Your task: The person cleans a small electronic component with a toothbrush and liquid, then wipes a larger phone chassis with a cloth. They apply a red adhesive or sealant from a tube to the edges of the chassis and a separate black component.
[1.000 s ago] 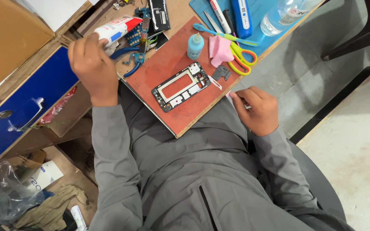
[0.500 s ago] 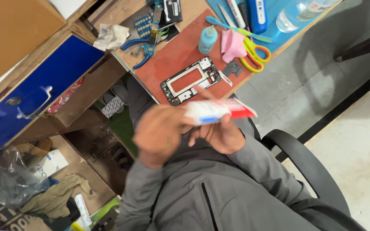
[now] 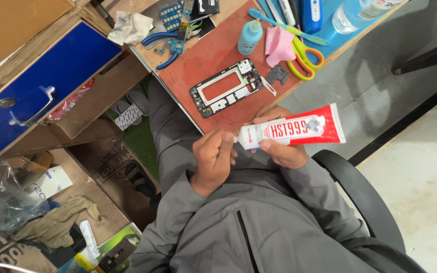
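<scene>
If the tube [image 3: 294, 130] is squeezed while its cap is being twisted, glue could spurt onto the grey jacket [image 3: 259, 227] below, since it sits over the lap, at 6 o'clock from the phone frame [image 3: 226, 87] on the table [image 3: 198, 60]. The right hand [image 3: 279, 146] has its fingers closed around the tube's neck; the left hand [image 3: 213, 159] pinches fingers shut on the nozzle end.

Hidden nozzle, cropped bottle

The left hand [image 3: 212, 159] covers the tube [image 3: 294, 129] tip; the top edge cuts the bottle [image 3: 352, 12] and pens [image 3: 288, 7].
</scene>
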